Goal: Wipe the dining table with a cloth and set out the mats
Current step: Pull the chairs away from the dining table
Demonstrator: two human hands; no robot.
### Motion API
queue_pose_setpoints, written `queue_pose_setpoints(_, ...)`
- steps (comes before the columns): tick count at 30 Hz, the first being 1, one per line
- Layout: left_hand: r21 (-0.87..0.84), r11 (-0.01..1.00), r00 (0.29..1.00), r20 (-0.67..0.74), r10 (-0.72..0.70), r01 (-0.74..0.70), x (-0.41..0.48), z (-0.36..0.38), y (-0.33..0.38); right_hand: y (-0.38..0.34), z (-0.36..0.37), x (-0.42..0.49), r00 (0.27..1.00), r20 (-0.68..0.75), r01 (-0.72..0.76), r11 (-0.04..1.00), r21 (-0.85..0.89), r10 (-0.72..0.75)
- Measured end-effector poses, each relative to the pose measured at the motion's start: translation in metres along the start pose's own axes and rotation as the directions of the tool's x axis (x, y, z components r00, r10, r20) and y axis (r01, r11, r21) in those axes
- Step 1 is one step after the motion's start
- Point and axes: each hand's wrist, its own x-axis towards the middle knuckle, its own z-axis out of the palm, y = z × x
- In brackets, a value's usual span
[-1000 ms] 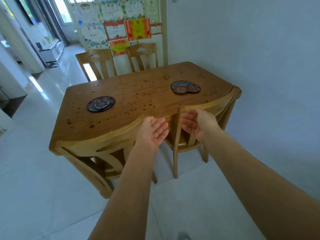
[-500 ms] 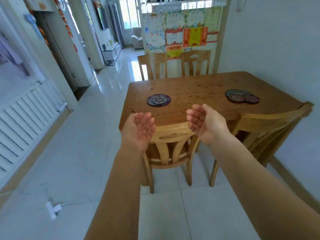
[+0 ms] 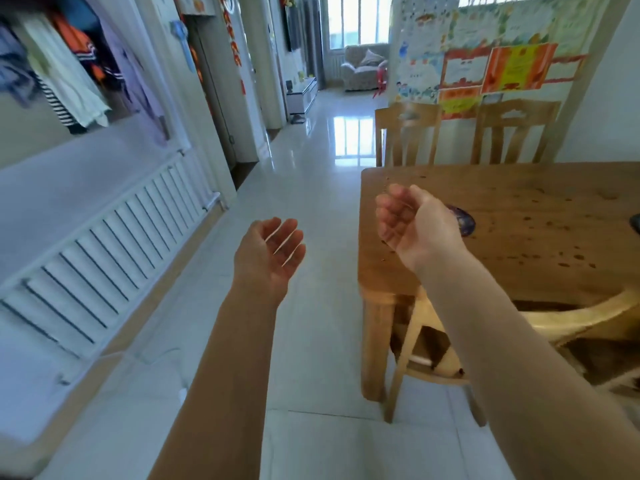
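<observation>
Off the table's (image 3: 519, 244) left end: both hands held up, bare and empty. Left of the table, over the pale floor (image 3: 311, 188): left hand (image 3: 268, 252), palm up, fingers nearly straight and slightly spread with thin gaps between them, gripping nothing. In front of the table's left edge: right hand (image 3: 412, 223), palm turned toward the other hand, fingers loosely curled and close together, pinching nothing. Touching the tabletop or clear of it: cannot tell.

On the table, just behind the right hand and partly hidden by it: one dark round mat (image 3: 464, 220), lying flat. At the table's right, cut off by the picture's edge: a second dark shape (image 3: 636, 224), too little of it showing to name. Across the tabletop: scattered dark crumbs (image 3: 527, 219).

On the table's far side: two wooden chairs (image 3: 407, 135), side by side, backs upright. On its near side: the near chair (image 3: 581, 318), curved back against the table's edge. Behind the far chairs: bright papers (image 3: 502, 69) on an upright panel. Well left of the table, along the wall: a white radiator (image 3: 104, 251), with clothes (image 3: 69, 71) hanging above it. Far beyond the table, down the hall: a pale sofa (image 3: 363, 65).
</observation>
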Motion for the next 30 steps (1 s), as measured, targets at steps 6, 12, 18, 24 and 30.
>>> queue_pose_setpoints(6, -0.042, 0.998, 0.998, -0.044, 0.047, -0.049, 0.071, -0.042, 0.069, 0.043, 0.084, 0.061, 0.998, 0.051, -0.028, 0.999, -0.026, 0.029)
queue_pose_setpoints(12, -0.126, 0.991, 0.997, -0.058, 0.043, -0.050, 0.143, -0.061, 0.110, 0.070, 0.150, 0.127, 0.997, 0.073, -0.026, 0.999, -0.032, 0.028)
queue_pose_setpoints(18, -0.164, 0.983, 0.994, -0.083, 0.067, -0.080, 0.239, -0.057, 0.145, 0.085, 0.211, 0.217, 0.995, 0.098, -0.019, 1.000, -0.012, 0.020)
queue_pose_setpoints(24, -0.155, 0.985, 0.991, -0.115, 0.065, -0.082, 0.360, -0.022, 0.185, 0.073, 0.270, 0.341, 0.996, 0.090, -0.024, 0.999, 0.022, 0.022)
queue_pose_setpoints(30, -0.152, 0.983, 0.991, -0.099, 0.088, -0.102, 0.467, 0.017, 0.227, 0.062, 0.323, 0.449, 0.993, 0.115, -0.025, 0.999, 0.043, 0.020)
